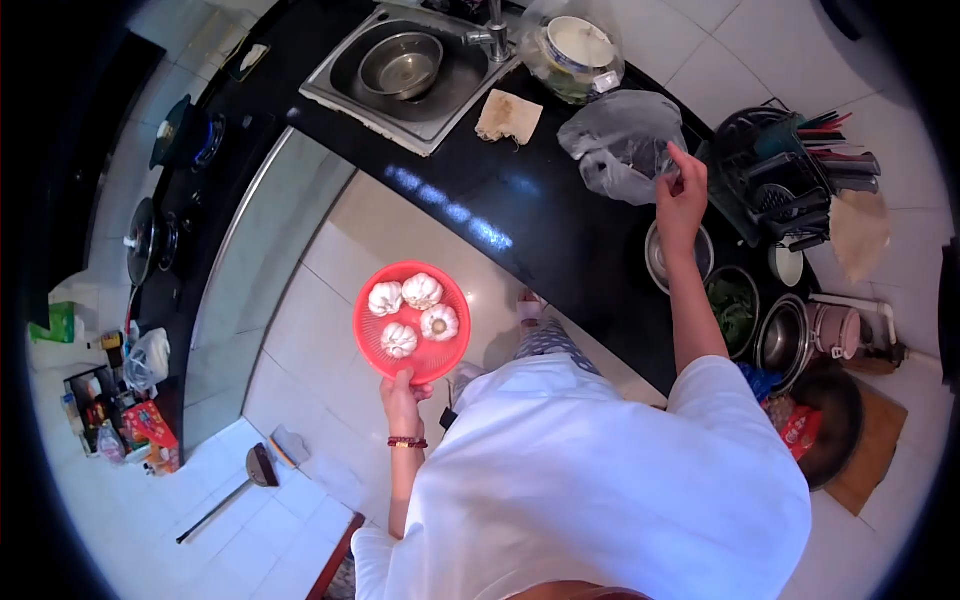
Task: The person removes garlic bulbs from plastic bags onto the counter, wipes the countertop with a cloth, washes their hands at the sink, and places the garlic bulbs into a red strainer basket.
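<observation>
A red plastic basket (418, 357) with several white garlic bulbs (422, 291) in it is held out over the floor. My left hand (403, 398) grips its near rim, fingers closed. Over the black counter (450, 185), my right hand (683, 195) has its fingers closed on the edge of a crumpled clear plastic bag (615, 145). Beneath my right forearm, a metal bowl (655, 262) is partly hidden.
Behind the counter's middle is a sink (345, 75) with a metal basin (401, 66). A cloth (509, 117) lies beside it. To the right stand a utensil rack (775, 185), a bowl of greens (733, 315) and stacked bowls (783, 340). The stove (180, 195) is left.
</observation>
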Demonstrator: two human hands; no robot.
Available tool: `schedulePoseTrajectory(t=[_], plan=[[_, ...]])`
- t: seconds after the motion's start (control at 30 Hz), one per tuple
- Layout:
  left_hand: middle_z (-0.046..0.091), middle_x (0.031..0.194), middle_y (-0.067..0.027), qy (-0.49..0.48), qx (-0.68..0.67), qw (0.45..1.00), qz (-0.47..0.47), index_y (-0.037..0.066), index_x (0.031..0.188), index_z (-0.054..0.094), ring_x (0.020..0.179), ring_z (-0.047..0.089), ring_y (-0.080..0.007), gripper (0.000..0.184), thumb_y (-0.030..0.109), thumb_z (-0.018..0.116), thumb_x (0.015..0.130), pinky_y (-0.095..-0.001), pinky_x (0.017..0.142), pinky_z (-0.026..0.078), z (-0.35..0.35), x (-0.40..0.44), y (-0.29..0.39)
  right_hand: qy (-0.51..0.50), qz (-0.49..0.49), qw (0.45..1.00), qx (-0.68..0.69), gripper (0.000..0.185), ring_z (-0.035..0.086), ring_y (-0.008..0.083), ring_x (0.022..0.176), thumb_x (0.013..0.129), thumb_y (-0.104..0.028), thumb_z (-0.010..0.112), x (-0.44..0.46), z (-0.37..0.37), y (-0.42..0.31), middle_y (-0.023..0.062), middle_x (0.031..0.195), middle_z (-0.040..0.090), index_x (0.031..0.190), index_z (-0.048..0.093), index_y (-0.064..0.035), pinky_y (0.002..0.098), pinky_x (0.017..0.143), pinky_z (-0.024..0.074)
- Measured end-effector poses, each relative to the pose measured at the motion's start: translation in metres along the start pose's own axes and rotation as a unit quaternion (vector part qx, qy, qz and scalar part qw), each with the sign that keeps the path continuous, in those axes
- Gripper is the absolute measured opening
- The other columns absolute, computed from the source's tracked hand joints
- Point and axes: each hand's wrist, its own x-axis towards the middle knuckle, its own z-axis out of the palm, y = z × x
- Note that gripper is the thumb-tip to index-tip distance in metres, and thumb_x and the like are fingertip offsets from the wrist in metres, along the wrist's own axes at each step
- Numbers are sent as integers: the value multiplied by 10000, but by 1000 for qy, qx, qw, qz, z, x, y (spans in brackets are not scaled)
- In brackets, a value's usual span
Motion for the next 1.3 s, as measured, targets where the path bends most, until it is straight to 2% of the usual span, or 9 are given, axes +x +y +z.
schedulePoseTrajectory(t=[0.23,0.4,0.6,0.77,0.87,0.97,1.03,1.13,1.3], plan=[[632,764,-73,25,-18,1000,0,22,1010,567,539,582,-134,180,159,533,898,-257,498,483,-87,-13,-60,-67,-23,996,-58,680,554,130,839,694,197,498,-75,-43,-49,91,1221,488,1307,547,-92,236,709,461],[629,735,-61,20,-41,998,-34,33,1006,558,541,583,-127,175,167,529,896,-254,494,478,-126,-1,-97,-159,-73,976,-130,715,438,345,1275,683,181,536,-103,-61,-53,167,1345,423,1345,481,-83,364,1001,428],[624,727,-54,4,-23,999,-30,42,990,561,539,582,-126,165,173,531,894,-255,494,477,-125,5,-84,-87,-92,971,-203,712,443,360,1269,671,52,707,-112,-70,-72,157,1358,423,1332,497,-106,411,998,417],[631,744,-59,-8,-16,1000,-17,38,979,563,543,587,-128,158,170,538,895,-254,500,483,-95,5,-53,-286,-257,898,-215,736,444,354,1255,689,-25,705,-134,-53,-114,139,1409,402,1372,465,-160,449,1036,356],[634,750,-63,-9,-19,1000,-11,35,974,563,545,590,-130,156,169,539,899,-255,505,489,-66,1,-45,-355,-357,803,-320,842,551,318,1130,713,-5,654,-138,-23,-72,148,1458,363,1469,330,-187,409,928,456],[635,748,-65,-11,-18,1000,-11,31,978,563,542,591,-131,159,168,539,900,-257,507,492,-51,-3,-42,-462,-274,728,-427,932,651,270,937,731,17,618,-105,7,-25,182,1499,306,1525,185,-210,359,739,538],[635,746,-65,0,-14,1000,-12,28,979,565,538,590,-131,159,163,539,898,-258,504,492,-42,-7,-44,-482,-236,719,-441,950,689,261,763,759,28,593,-75,26,23,189,1331,498,1537,104,-213,355,621,559],[635,742,-65,20,-22,999,-13,25,975,567,533,589,-133,161,162,541,895,-260,498,490,-26,-20,-48,-497,-215,706,-457,395,686,278,843,844,-147,567,-21,38,77,147,969,675,1238,605,-146,404,709,553],[629,736,-64,64,-42,997,-33,22,984,568,528,583,-139,174,166,542,889,-264,493,485,-20,-30,-68,-223,-43,967,-117,227,656,318,909,920,-222,507,73,13,21,135,1008,679,1033,661,-99,389,794,507]])
